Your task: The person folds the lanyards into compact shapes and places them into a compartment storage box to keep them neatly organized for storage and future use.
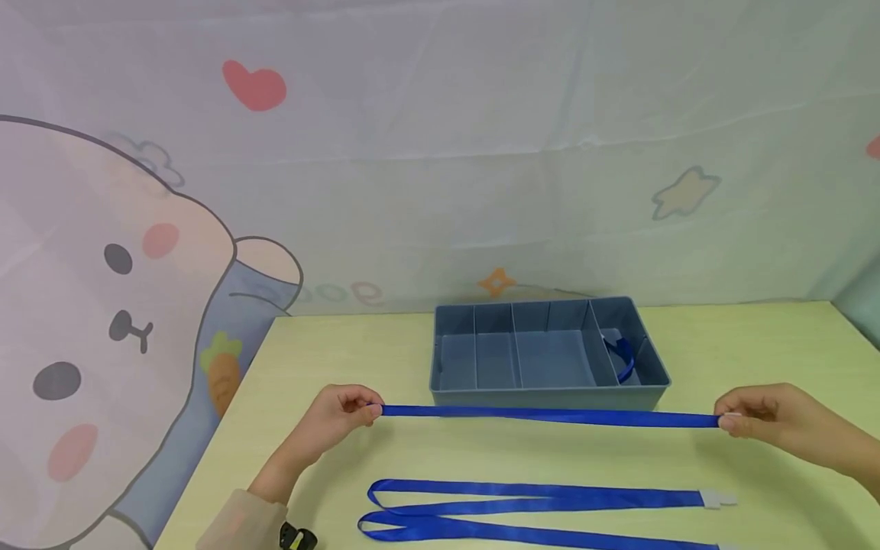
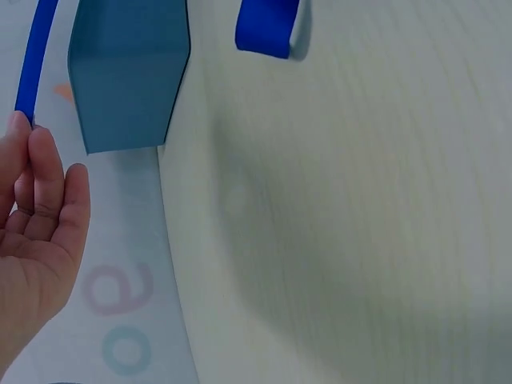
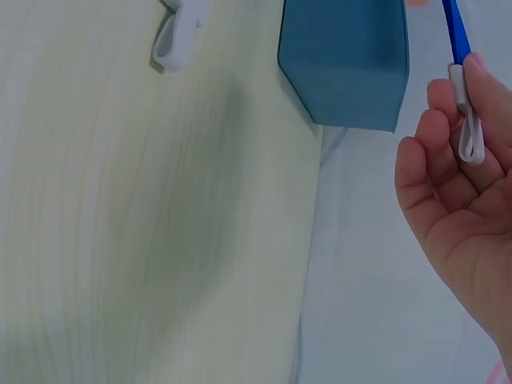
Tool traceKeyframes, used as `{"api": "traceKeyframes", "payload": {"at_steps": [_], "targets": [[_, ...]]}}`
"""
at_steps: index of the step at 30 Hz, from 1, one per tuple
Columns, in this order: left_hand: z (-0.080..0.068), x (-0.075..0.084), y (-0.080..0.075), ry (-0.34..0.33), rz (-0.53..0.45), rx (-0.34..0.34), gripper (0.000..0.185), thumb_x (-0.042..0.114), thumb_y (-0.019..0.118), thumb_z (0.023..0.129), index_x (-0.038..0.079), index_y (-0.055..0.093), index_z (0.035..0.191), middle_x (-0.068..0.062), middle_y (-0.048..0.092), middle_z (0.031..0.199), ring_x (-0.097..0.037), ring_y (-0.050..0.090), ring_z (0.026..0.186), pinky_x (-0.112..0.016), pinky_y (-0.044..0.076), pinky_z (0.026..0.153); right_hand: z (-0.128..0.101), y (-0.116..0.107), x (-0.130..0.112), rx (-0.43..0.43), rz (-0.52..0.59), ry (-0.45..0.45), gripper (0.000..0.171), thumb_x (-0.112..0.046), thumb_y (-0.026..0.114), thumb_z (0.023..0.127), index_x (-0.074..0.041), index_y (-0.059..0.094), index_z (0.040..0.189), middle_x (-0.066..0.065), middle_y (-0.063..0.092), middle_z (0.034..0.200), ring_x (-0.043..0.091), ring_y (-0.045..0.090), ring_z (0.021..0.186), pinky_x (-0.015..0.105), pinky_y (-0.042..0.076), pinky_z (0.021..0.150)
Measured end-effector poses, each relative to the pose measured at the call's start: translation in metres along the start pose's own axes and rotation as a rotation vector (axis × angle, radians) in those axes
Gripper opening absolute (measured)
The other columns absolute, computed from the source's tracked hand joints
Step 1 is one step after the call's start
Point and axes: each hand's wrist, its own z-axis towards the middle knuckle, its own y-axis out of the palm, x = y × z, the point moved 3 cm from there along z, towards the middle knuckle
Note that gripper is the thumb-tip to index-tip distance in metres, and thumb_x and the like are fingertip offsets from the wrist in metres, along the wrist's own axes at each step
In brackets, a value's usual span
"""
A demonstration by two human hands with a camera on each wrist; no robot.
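A blue lanyard (image 1: 550, 415) is stretched level above the table, just in front of the tray. My left hand (image 1: 341, 412) pinches its plain looped end between thumb and fingertips. At the other end my right hand (image 1: 777, 424) pinches it near the white plastic clip (image 3: 466, 120), which shows between thumb and fingers in the right wrist view. Two more blue lanyards lie flat on the table closer to me: one (image 1: 550, 498) with a white clip (image 1: 718, 499) at its right end, the other (image 1: 536, 532) partly cut off by the frame's lower edge.
Behind the held lanyard stands a blue-grey divided tray (image 1: 536, 399). Its right compartment holds a coiled blue strap (image 1: 624, 359). A printed cloth (image 1: 440, 153) hangs behind the pale table (image 1: 344, 351). Something black and yellow (image 1: 298, 537) is beside the left sleeve (image 1: 241, 519).
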Motion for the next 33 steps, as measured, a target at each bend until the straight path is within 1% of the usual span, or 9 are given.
{"api": "traceKeyframes", "payload": {"at_steps": [2, 5, 10, 15, 19, 22, 24, 29, 33], "targets": [[-0.001, 0.002, 0.001, -0.009, 0.014, -0.008, 0.015, 0.010, 0.062, 0.090, -0.004, 0.066, 0.093, -0.013, 0.059, 0.076, -0.032, 0.054, 0.070, -0.034, 0.049, 0.066, -0.001, -0.001, 0.000, -0.014, 0.020, 0.001, 0.008, -0.003, 0.055, 0.093, -0.003, 0.062, 0.092, -0.004, 0.060, 0.076, 0.011, 0.052, 0.067, 0.024, 0.047, 0.055], [-0.002, 0.004, 0.002, -0.021, 0.023, -0.001, 0.013, 0.010, 0.062, 0.090, -0.002, 0.066, 0.092, -0.016, 0.060, 0.078, -0.031, 0.055, 0.070, -0.037, 0.049, 0.067, 0.000, -0.002, -0.001, -0.019, 0.019, 0.032, 0.009, -0.004, 0.054, 0.093, -0.003, 0.063, 0.092, -0.004, 0.060, 0.075, 0.011, 0.053, 0.068, 0.024, 0.047, 0.056], [-0.005, 0.010, 0.002, -0.053, 0.028, 0.037, 0.013, 0.011, 0.063, 0.089, -0.001, 0.066, 0.092, -0.018, 0.062, 0.082, -0.029, 0.060, 0.073, -0.040, 0.051, 0.072, 0.001, -0.008, -0.006, 0.014, -0.028, 0.095, 0.010, -0.009, 0.056, 0.093, -0.003, 0.064, 0.094, -0.004, 0.062, 0.077, 0.010, 0.055, 0.069, 0.025, 0.048, 0.057], [-0.007, 0.023, -0.001, -0.091, 0.016, 0.086, 0.013, 0.013, 0.063, 0.089, 0.001, 0.066, 0.093, -0.010, 0.062, 0.080, -0.027, 0.060, 0.075, -0.041, 0.050, 0.074, 0.000, -0.021, -0.011, 0.037, -0.026, 0.154, 0.014, -0.012, 0.056, 0.094, -0.001, 0.064, 0.097, -0.002, 0.064, 0.078, 0.012, 0.056, 0.069, 0.024, 0.049, 0.059], [-0.007, 0.031, -0.002, -0.107, -0.013, 0.102, 0.015, 0.014, 0.062, 0.090, -0.001, 0.064, 0.093, -0.005, 0.061, 0.080, -0.025, 0.059, 0.077, -0.041, 0.049, 0.077, -0.001, -0.033, -0.016, 0.102, -0.051, 0.180, 0.014, -0.012, 0.057, 0.093, -0.001, 0.065, 0.099, -0.003, 0.064, 0.078, 0.012, 0.056, 0.068, 0.022, 0.049, 0.059], [-0.006, 0.036, -0.002, -0.124, -0.059, 0.105, 0.019, 0.015, 0.063, 0.090, -0.003, 0.064, 0.093, -0.007, 0.059, 0.078, -0.028, 0.059, 0.079, -0.040, 0.049, 0.079, -0.002, -0.040, -0.021, 0.171, -0.108, 0.205, 0.015, -0.012, 0.060, 0.091, -0.001, 0.067, 0.099, -0.006, 0.065, 0.078, 0.010, 0.057, 0.066, 0.023, 0.049, 0.057], [-0.005, 0.039, -0.002, -0.135, -0.081, 0.109, 0.021, 0.017, 0.063, 0.090, -0.004, 0.063, 0.093, -0.007, 0.059, 0.077, -0.028, 0.060, 0.080, -0.037, 0.050, 0.079, -0.003, -0.044, -0.024, 0.183, -0.143, 0.233, 0.020, -0.015, 0.061, 0.091, 0.001, 0.067, 0.102, -0.006, 0.065, 0.078, 0.008, 0.057, 0.066, 0.023, 0.049, 0.057], [-0.004, 0.046, -0.003, -0.141, -0.061, 0.116, 0.022, 0.018, 0.064, 0.089, -0.004, 0.064, 0.094, -0.005, 0.060, 0.076, -0.022, 0.060, 0.078, -0.034, 0.049, 0.077, -0.005, -0.050, -0.029, 0.119, -0.182, 0.296, 0.035, -0.019, 0.060, 0.092, 0.010, 0.061, 0.110, -0.002, 0.068, 0.081, 0.006, 0.061, 0.068, 0.022, 0.051, 0.059], [-0.003, 0.049, -0.004, -0.128, -0.040, 0.104, 0.021, 0.016, 0.063, 0.090, -0.004, 0.065, 0.095, -0.005, 0.062, 0.078, -0.021, 0.060, 0.078, -0.036, 0.049, 0.079, -0.006, -0.053, -0.030, 0.119, -0.211, 0.265, 0.025, -0.015, 0.062, 0.091, 0.007, 0.066, 0.100, -0.005, 0.065, 0.075, 0.005, 0.057, 0.064, 0.022, 0.049, 0.057]]}}
